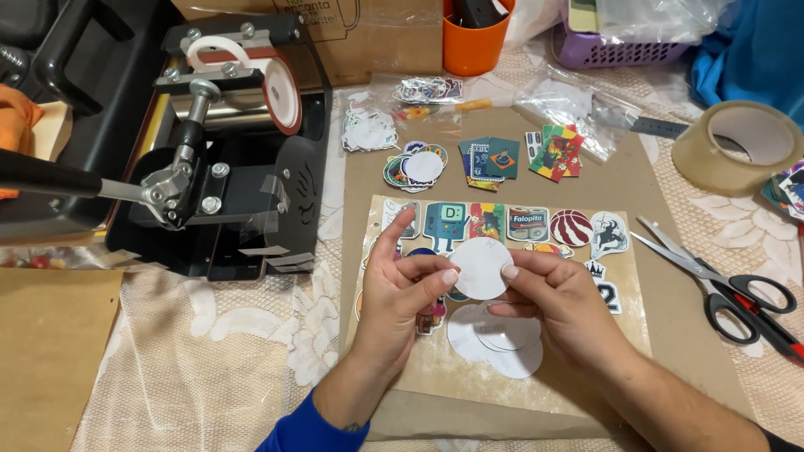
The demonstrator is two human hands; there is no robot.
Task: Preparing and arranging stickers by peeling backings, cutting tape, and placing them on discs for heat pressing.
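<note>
**Both hands pinch one white round sticker**

The left hand (402, 289) and right hand (557, 297) each close thumb and forefinger on the white round sticker (480, 266), held up between them as if to peel it. Below lie white backing discs (494, 339); beyond, sticker rows (523, 226); right, scissors (724, 285).

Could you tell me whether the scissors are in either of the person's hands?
No, the scissors lie on the table to the right, while both hands hold a round white sticker.
</note>
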